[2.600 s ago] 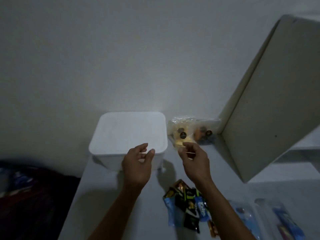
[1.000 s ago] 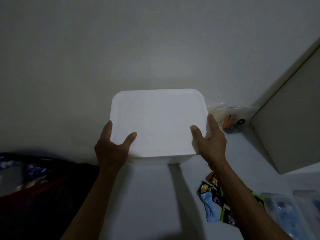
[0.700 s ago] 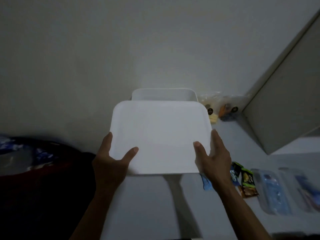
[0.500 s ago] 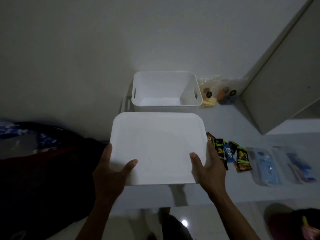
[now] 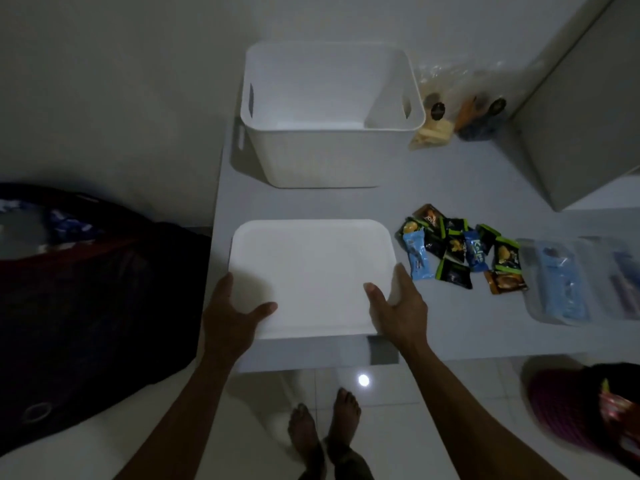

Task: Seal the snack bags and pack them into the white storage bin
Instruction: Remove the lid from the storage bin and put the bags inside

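Observation:
The white storage bin [image 5: 322,157] stands open and empty at the back of the white table. Its flat white lid [image 5: 311,271] lies at the table's near edge. My left hand [image 5: 235,317] grips the lid's near left corner, thumb on top. My right hand [image 5: 398,306] grips the near right corner the same way. Several small snack packets [image 5: 457,251] in blue, black and green lie in a loose pile to the right of the lid. Two clear zip bags [image 5: 561,282] with blue contents lie flat further right.
Two clear bags with snacks [image 5: 453,112] lean against the wall right of the bin. A grey panel [image 5: 581,109] rises at the far right. A dark bag [image 5: 86,299] lies left of the table. My bare feet [image 5: 325,427] stand on tiled floor [image 5: 450,410].
Both hands lifted the lid off the bin and brought it toward me, down to the table's near edge. The bin now stands open and the camera has tilted downward.

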